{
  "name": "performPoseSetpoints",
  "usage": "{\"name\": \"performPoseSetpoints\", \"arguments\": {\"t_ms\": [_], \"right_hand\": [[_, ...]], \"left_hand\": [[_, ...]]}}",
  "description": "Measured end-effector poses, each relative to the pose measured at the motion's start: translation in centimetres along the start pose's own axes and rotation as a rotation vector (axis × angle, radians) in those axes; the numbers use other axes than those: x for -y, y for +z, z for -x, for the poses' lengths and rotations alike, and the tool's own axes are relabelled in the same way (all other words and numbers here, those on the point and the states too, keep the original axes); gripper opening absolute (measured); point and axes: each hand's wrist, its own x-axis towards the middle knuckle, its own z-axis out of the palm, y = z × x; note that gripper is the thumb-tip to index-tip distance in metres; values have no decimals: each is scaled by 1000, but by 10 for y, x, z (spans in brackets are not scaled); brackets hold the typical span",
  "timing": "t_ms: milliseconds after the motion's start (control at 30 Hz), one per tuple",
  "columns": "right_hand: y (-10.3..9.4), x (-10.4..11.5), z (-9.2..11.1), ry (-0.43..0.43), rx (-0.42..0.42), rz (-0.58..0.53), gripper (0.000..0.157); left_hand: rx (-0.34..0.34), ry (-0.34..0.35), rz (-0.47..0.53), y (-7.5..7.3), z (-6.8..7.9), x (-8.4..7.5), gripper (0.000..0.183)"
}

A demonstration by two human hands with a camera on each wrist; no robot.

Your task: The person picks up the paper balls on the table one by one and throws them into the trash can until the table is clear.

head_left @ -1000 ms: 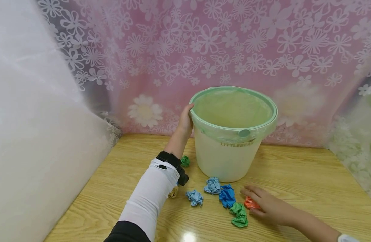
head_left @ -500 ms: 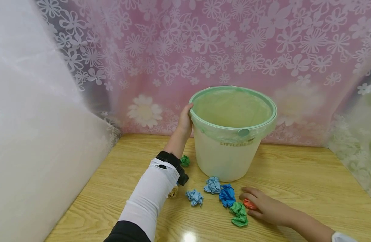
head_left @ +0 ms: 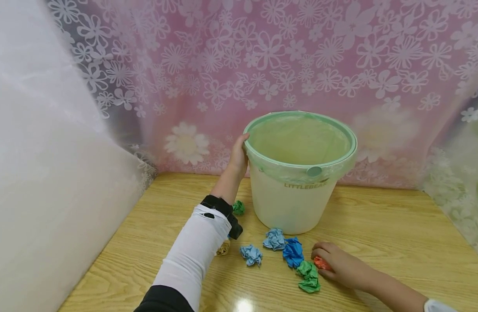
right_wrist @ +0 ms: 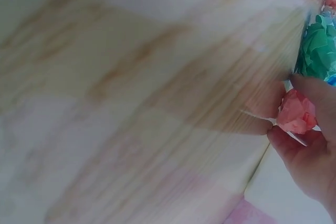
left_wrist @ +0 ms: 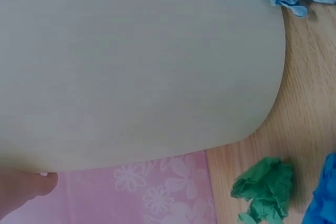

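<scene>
Bucket (head_left: pixel 289 201) is gripped at its rim by the left hand (head_left: pixel 239 157); the right hand (head_left: pixel 343 266) grasps a red paper ball (head_left: pixel 321 262), 1 green ball (head_left: pixel 309 277) beside that hand.

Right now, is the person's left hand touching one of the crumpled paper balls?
No, the left hand holds the bucket high on its side, as the head view shows.

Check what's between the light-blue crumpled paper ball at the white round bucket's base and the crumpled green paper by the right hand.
A crumpled bright-blue paper ball; head view.
</scene>
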Motion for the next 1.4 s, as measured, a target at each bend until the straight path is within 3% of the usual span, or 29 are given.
{"name": "performPoseSetpoints", "arguments": {"t_ms": [500, 900, 1067, 1400], "right_hand": [[3, -1, -3, -56, -76, -2, 23], [-4, 1, -3, 99, 79, -139, 15], [-9, -2, -3, 86, 116, -151, 14], [-51, -11, -3, 116, 277, -249, 18]], "left_hand": [[10, -15, 11, -1, 1, 2, 35], [17, 0, 16, 0, 1, 0, 34], [11, -7, 19, 0, 0, 0, 33], [6, -4, 16, -1, 0, -2, 34]]}}
